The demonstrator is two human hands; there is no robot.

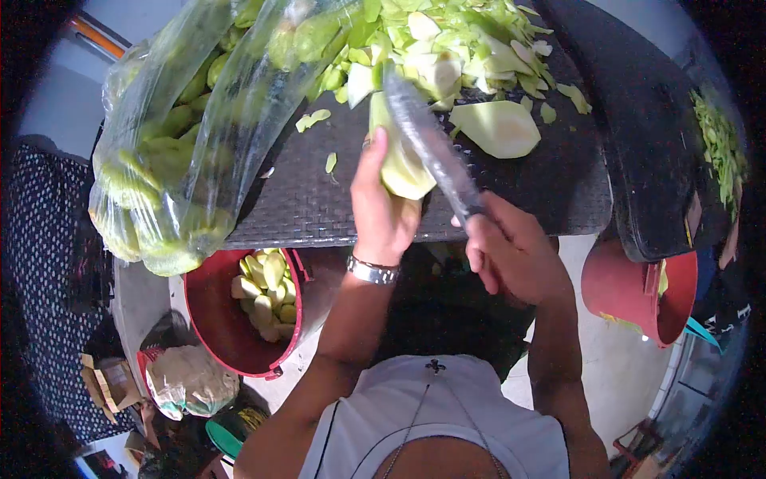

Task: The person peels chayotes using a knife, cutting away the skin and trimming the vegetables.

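My left hand (381, 199) grips a long, pale green fruit (405, 173), mostly peeled, holding it upright over the table's near edge. In my right hand (511, 247) is a knife (431, 140) with a broad blade and a dark handle. Its blade slants up and left, across the right side of the fruit; motion blur hides whether it touches. To the right of the blade a peeled, pale piece (499, 129) lies flat on the dark woven tabletop (319, 203). Behind both hands is a heap of green peelings (487, 48).
A clear plastic bag (171, 184) of green fruit hangs over the table's left edge. Below stands a red bucket (211, 327) with peeled pieces (271, 287). Another red bucket (638, 287) is at the right, under a black chair-like surface (630, 120). A stuffed sack (191, 382) sits lower left.
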